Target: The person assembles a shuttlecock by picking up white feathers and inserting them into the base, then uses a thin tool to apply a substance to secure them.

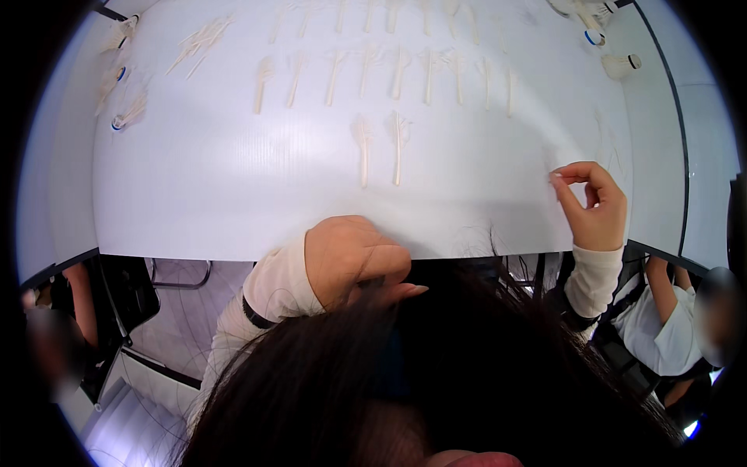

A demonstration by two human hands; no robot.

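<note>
On the white, smooth tabletop (194,194), a front pair of slim, off-white feathers (364,156) lies with the quills toward the person. Just beyond the pair runs a longer middle row of similar feathers (399,74), and past that a far row (392,15), faint against the glare. Judged from this, two rows look largely laid and the front one barely begun. A loose heap of pale, thin stems (204,43), well left of and beyond the pair, looks unsorted.

Open surface stretches to both sides of the pair; the near table edge lies below it, under the curled left hand (354,257), whose grip I cannot tell. The right hand (603,206), well right of the pair, has thumb and forefinger pinched together; anything thin between them is too small to make out. White feathered shuttlecocks (620,67) stand far right of the pair, by the side edge.
</note>
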